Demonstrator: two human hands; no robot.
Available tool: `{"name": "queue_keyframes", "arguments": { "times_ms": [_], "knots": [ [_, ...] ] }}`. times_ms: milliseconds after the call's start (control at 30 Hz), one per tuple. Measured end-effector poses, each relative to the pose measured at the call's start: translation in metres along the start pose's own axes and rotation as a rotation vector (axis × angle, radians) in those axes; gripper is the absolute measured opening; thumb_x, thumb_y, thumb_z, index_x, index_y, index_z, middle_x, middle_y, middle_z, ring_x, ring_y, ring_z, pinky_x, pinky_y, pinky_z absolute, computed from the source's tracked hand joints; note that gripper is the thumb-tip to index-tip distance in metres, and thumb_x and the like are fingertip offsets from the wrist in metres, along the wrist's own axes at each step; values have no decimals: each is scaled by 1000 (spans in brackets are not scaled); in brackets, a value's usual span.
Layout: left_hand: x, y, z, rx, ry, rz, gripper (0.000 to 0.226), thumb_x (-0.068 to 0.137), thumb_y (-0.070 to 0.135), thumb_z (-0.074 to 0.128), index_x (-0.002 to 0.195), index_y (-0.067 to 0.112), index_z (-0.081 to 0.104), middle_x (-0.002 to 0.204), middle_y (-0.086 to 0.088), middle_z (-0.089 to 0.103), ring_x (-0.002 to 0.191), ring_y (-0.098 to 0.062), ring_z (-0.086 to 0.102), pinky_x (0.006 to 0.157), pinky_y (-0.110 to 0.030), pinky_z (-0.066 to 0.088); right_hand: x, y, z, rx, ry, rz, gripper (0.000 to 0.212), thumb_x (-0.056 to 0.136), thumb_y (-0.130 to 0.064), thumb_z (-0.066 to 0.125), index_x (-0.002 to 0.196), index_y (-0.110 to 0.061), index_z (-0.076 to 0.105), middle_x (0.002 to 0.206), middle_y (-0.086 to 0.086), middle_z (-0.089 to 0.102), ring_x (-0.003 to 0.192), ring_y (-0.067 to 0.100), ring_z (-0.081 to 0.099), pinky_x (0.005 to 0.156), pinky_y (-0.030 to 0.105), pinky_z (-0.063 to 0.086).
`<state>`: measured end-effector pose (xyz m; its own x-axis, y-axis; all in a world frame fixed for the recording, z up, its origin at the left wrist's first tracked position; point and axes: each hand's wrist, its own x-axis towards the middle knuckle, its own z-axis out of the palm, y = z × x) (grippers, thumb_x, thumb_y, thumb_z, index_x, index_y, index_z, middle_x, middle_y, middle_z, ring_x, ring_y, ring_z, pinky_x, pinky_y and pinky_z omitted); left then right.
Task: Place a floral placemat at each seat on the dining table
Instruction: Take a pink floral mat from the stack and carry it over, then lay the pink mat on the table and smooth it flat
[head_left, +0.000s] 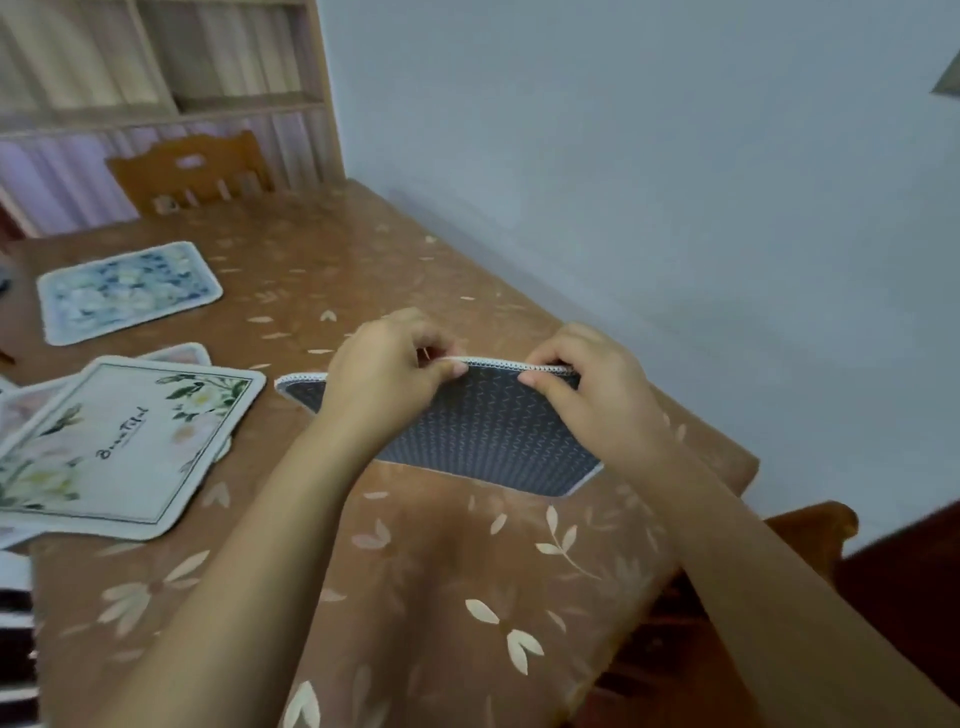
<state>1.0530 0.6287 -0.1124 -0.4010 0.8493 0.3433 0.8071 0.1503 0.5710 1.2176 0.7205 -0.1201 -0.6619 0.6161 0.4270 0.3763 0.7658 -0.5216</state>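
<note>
Fingers of my left hand (387, 364) and right hand (582, 376) pinch the raised edge of a grey-backed white-trimmed placemat (483, 436) by the right edge of the tabletop (415, 561).

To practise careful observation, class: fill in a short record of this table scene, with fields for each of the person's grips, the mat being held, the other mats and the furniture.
held mat: grey patterned underside faces the camera
left grip: pinches its raised top edge
right grip: pinches the same edge, further right
blue floral mat: flat on the table, far left
mat pile: near left, white floral mat on top
far chair: at the table's far end
near chair: by the near right corner
</note>
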Motion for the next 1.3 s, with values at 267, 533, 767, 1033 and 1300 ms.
{"name": "queue_keyframes", "arguments": {
  "times_ms": [267, 533, 767, 1033, 1300],
  "knots": [
    [38, -22, 22, 194, 183, -63, 5, 77, 19, 69, 77, 13, 69, 79, 1, 55, 79, -29, 56, 60, -31, 37, 70, 43, 40, 103, -23, -97, 4, 82, -12, 64, 81, -8, 65, 82, 0, 56, 78, 12, 50, 66, 12, 31],
    [53, -36, 48, 320, 492, -43, 6, 75, 11, 66, 79, 8, 70, 75, -9, 61, 72, -29, 55, 55, -29, 37, 115, 74, 76, 197, 80, -263, 7, 81, -7, 64, 80, -1, 65, 80, 12, 61, 76, 12, 48, 73, 3, 30],
    [-15, -55, 159, 249, 326, -221, 8, 75, 10, 69, 81, 5, 70, 76, -11, 63, 72, -30, 59, 59, -31, 43, 55, 161, 120, 243, -252, -298, 7, 71, -2, 71, 77, 1, 68, 81, 17, 65, 83, 30, 62, 79, 24, 42],
    [-98, -53, 255, 176, 84, -383, 15, 67, 7, 78, 78, 5, 68, 73, -11, 61, 66, -29, 59, 49, -31, 50, -30, 232, 144, 196, -666, -153, 9, 71, -4, 74, 76, -2, 66, 82, 13, 62, 86, 29, 59, 77, 29, 43],
    [-142, -54, 271, 93, 65, -509, 20, 63, 0, 79, 80, 4, 70, 77, -12, 64, 71, -29, 63, 58, -34, 54, -60, 247, 146, 177, -723, -158, 8, 72, -5, 73, 77, -3, 66, 82, 10, 58, 92, 29, 56, 81, 37, 46]
  ]
}}
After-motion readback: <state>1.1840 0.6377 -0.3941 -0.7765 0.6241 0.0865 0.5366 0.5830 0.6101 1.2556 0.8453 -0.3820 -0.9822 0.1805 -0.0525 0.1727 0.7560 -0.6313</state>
